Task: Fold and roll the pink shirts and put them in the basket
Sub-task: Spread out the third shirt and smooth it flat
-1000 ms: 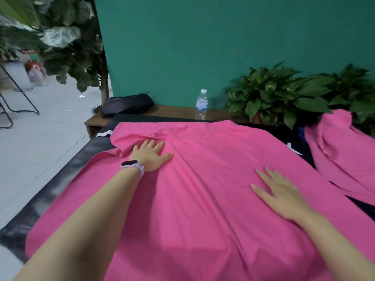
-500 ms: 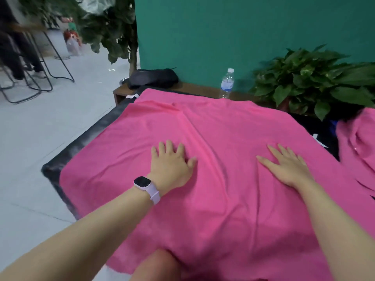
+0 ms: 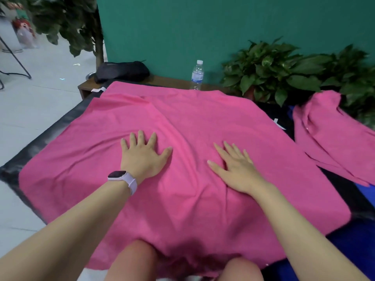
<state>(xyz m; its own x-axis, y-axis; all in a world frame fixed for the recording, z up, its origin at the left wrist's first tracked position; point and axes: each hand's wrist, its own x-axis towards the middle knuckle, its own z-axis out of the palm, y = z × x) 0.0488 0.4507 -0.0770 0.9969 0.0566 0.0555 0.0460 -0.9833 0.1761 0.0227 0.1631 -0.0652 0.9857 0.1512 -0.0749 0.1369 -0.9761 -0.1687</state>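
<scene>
The pink shirt (image 3: 203, 126) lies spread flat across the black mat (image 3: 50, 134). The left hand (image 3: 143, 157) and right hand (image 3: 236, 169) press on its middle, fingers straight and splayed, holding nothing. A second pink shirt (image 3: 328, 138) lies at the mat's right edge.

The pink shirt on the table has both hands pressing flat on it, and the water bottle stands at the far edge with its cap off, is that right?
Not quite. The head view shows the water bottle at the far edge with its white cap on. The rest holds: the left hand and the right hand both press flat, fingers spread, on the pink shirt spread over the table.
</scene>
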